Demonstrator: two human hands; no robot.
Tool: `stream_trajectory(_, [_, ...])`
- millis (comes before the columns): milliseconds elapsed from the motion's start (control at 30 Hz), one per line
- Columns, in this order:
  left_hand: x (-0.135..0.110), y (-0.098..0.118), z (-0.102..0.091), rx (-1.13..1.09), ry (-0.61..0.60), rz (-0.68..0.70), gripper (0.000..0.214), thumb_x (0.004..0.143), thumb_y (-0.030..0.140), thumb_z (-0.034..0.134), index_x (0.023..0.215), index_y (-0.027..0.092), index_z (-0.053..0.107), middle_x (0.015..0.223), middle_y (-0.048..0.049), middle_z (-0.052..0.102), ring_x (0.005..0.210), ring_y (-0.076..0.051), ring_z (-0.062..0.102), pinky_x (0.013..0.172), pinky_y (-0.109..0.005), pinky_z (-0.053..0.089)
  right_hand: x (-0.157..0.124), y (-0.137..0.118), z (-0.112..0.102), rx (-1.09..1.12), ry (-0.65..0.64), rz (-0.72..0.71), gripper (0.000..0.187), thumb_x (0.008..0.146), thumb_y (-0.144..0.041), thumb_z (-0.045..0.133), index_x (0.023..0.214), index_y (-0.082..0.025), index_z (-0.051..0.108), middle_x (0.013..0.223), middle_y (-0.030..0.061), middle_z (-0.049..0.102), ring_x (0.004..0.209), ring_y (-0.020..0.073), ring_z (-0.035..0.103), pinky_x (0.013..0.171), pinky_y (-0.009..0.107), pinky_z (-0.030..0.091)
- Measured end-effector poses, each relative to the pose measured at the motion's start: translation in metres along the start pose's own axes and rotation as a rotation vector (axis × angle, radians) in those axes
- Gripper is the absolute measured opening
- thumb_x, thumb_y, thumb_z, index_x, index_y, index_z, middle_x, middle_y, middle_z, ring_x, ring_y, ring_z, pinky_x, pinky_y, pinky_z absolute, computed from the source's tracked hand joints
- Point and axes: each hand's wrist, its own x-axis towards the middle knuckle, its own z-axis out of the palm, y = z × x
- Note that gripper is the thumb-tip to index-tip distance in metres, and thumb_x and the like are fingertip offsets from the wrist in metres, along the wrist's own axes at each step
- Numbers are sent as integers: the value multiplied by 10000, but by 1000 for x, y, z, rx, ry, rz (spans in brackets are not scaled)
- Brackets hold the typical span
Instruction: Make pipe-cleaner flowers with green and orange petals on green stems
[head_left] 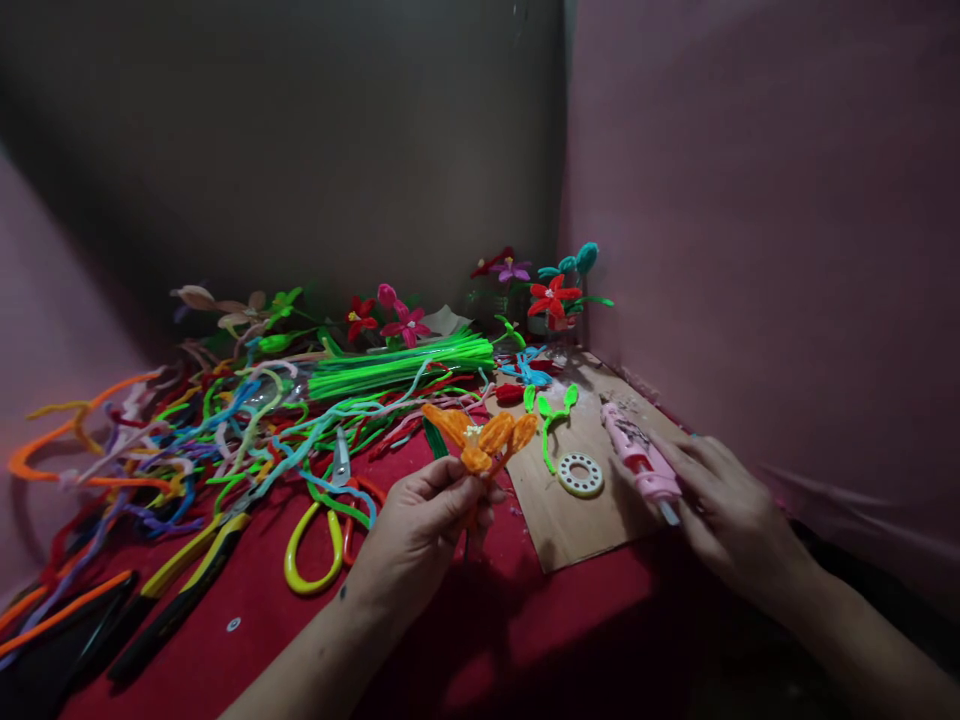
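Observation:
My left hand (431,520) is closed, pinching an orange pipe-cleaner flower (480,440) just below its petals. Pale stamens show at the flower's centre. On the right, my right hand (731,500) is at a pink hot glue gun (639,462), with its fingers along the gun's side. The gun's handle is hidden by that hand, and a clear glue stick pokes from its back end. Its nozzle end lies over the brown board (592,535). A green pipe-cleaner sprig with leaves (553,425) and a white ring with holes (580,475) lie between both hands.
Yellow-and-black pliers (187,570) and scissors with yellow and red handles (313,550) lie left on the red cloth (262,660). Tangled pipe cleaners (180,440) and a green bundle (405,365) lie behind. Finished flowers (555,298) stand near the walls.

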Motion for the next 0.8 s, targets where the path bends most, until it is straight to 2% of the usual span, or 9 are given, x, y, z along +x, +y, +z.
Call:
stream_trajectory(133, [2, 0, -1, -2, 16, -15, 226, 623, 258, 745, 751, 108, 634, 658, -56, 658, 494, -92, 563, 424, -169, 418, 3, 39, 19, -159, -143, 56, 449, 826, -163, 400, 1271, -129, 444, 977, 147, 554, 894, 267, 516, 733, 391, 473])
stream_trajectory(233, [3, 0, -1, 2, 22, -21, 226, 629, 256, 741, 766, 107, 641, 669, -65, 666, 501, -98, 570, 435, -176, 428, 8, 59, 27, -237, -218, 88, 446, 822, -165, 386, 1261, -109, 444, 931, 144, 545, 854, 257, 500, 678, 361, 469])
stream_trajectory(367, [4, 0, -1, -27, 23, -42, 232, 607, 249, 756, 747, 106, 637, 655, -65, 664, 490, -103, 572, 429, -182, 432, 20, 71, 36, -283, -297, 75, 470, 812, -125, 363, 1280, -97, 399, 899, 140, 535, 800, 236, 475, 646, 331, 445])
stream_trajectory(567, [6, -1, -2, -86, 7, -49, 215, 631, 238, 744, 770, 115, 634, 655, -53, 663, 488, -93, 576, 431, -167, 427, 43, 88, 49, -281, -338, 81, 474, 792, -108, 374, 1261, -63, 423, 999, 181, 522, 860, 249, 462, 695, 330, 429])
stream_trajectory(633, [7, -2, -3, -104, 1, -59, 190, 656, 229, 726, 785, 123, 634, 663, -48, 664, 496, -90, 581, 441, -166, 432, 49, 83, 46, -254, -316, 69, 465, 773, -93, 396, 1232, -72, 463, 1020, 188, 529, 873, 259, 461, 725, 361, 427])
stream_trajectory(700, [7, -3, -4, -119, -10, -64, 163, 674, 220, 712, 782, 127, 634, 670, -47, 663, 502, -88, 582, 446, -166, 436, 53, 63, 38, -194, -243, 54, 419, 755, -91, 425, 1162, -93, 528, 1034, 190, 538, 888, 272, 464, 761, 415, 416])
stream_trajectory(733, [7, -3, -4, -126, -18, -67, 152, 680, 221, 708, 773, 126, 634, 672, -47, 662, 501, -87, 580, 445, -166, 436, 54, 47, 33, -110, -204, 48, 358, 755, -100, 443, 1087, -108, 575, 1030, 184, 543, 902, 276, 468, 778, 435, 408])
stream_trajectory(800, [7, -4, -4, -144, -36, -68, 140, 683, 222, 705, 761, 127, 639, 674, -46, 660, 503, -85, 578, 446, -164, 438, 54, 8, 25, 260, -198, 34, 250, 788, -144, 468, 986, -152, 620, 968, 128, 576, 905, 236, 502, 802, 397, 419])
